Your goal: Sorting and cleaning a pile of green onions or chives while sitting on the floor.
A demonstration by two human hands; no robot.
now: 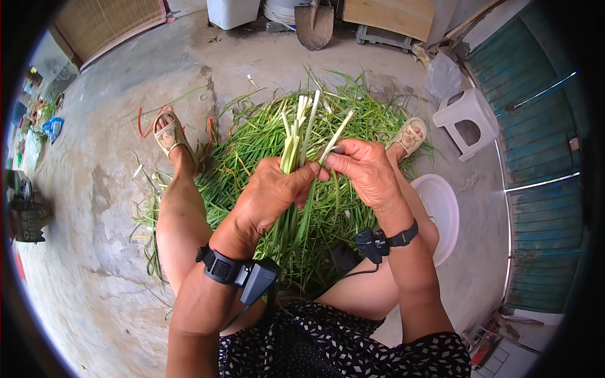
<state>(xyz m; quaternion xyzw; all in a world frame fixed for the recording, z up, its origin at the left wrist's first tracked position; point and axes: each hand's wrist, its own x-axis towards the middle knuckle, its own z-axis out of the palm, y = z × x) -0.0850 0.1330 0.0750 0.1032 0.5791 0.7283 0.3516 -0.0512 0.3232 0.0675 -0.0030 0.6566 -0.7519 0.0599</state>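
Note:
In the head view my left hand (276, 189) is closed around a bunch of green stalks with pale stems (292, 141), the pale ends pointing up and the leaves hanging below. Just right of it, my right hand (361, 170) pinches a single pale-ended stalk (336, 134) between thumb and fingers, close to the left thumb. Beneath both hands a large heap of long green leafy stalks (246, 146) lies on the floor between my feet. Black straps with small dark devices are on both wrists.
A pale plastic basin (446, 217) stands beside my right leg, and a white plastic stool (477, 111) lies tipped near the green door (539, 189). At the far side are a shovel (314, 27), a white container (232, 12) and a wooden board (390, 16). Red string (142, 124) lies near my left foot.

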